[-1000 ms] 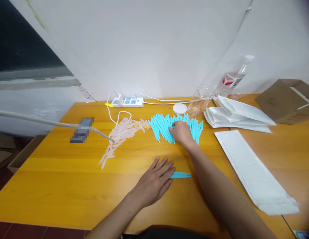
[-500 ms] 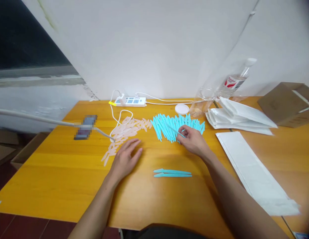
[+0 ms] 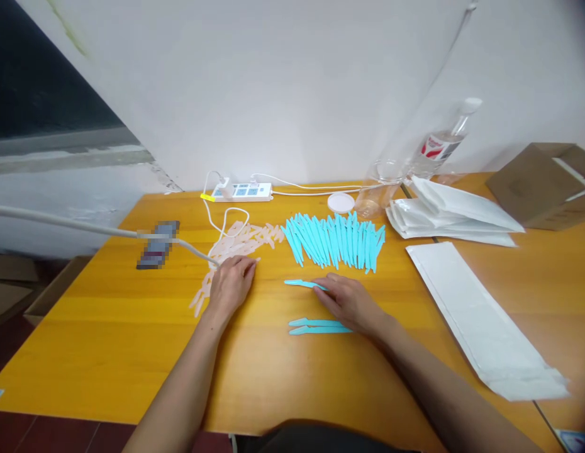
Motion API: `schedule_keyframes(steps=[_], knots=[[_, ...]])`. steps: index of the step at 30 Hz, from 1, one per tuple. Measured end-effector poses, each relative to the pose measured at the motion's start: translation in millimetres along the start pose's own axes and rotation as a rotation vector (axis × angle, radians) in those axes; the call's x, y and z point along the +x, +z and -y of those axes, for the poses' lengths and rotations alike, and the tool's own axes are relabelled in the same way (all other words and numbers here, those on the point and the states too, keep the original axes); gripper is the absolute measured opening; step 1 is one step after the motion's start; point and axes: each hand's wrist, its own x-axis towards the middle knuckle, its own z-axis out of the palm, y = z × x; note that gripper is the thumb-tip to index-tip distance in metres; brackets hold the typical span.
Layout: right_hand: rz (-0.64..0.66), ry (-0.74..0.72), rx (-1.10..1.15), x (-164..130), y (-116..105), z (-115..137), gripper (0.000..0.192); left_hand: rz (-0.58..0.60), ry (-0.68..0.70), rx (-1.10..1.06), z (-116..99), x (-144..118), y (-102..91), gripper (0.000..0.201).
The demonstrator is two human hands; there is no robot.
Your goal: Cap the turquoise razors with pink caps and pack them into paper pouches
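Between the fingertips of my right hand (image 3: pixel 351 301) is a slim light-blue eyebrow razor (image 3: pixel 297 283), its wider end pointing left. It is just above two more blue razors (image 3: pixel 316 323) lying side by side, whose right ends the hand partly covers. Behind the hand spreads a row of blue razors (image 3: pixel 334 242). My left hand (image 3: pixel 231 286) is closed at the edge of a scatter of small pale-pink strips (image 3: pixel 245 238). A pink tip (image 3: pixel 258 259) shows at its fingertips; the rest of that strip is hidden.
A white cable (image 3: pixel 85 223) crosses a phone (image 3: pixel 158 245) at left. Along the wall are a power strip (image 3: pixel 243 192), a round lid (image 3: pixel 341 202), a clear jar (image 3: pixel 377 189) and a bottle (image 3: pixel 443 148). White padded envelopes (image 3: pixel 481 321) and a cardboard box (image 3: pixel 533 185) occupy the right.
My right hand has drawn one blue razor out of the row, toward me and above the two separate ones. My left hand has closed on a pink strip.
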Motion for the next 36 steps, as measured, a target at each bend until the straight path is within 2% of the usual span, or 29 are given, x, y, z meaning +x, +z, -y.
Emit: schedule_keyframes(steps=[4,7,10,13,16,24,32,36], knots=[[0.030,-0.074,-0.032,-1,-5,-8,0.033,0.107,0.058,-0.200,-10,-8,-2.1,0.024],[0.035,-0.113,-0.048,0,-8,-13,0.034,0.197,0.048,-0.473,-24,-15,-4.7,0.026],[0.030,-0.148,-0.071,0,-9,-17,0.034,0.340,-0.106,-0.760,-36,-19,-6.5,0.029],[0.026,-0.164,-0.097,0,-8,-20,0.035,0.438,-0.381,-0.964,-40,-19,-4.5,0.037],[0.036,-0.163,-0.104,1,-8,-21,0.034,0.444,-0.579,-1.115,-40,-19,0.0,0.044],[0.045,-0.140,-0.082,0,-11,-23,0.032,0.316,-0.737,-1.316,-42,-17,5.3,0.045],[0.051,-0.145,-0.113,0,-5,-23,0.036,0.269,-0.724,-1.365,-64,-18,14.7,0.044],[0.059,-0.156,-0.129,0,-1,-21,0.035,0.293,-0.640,-1.314,-72,-21,19.4,0.042]])
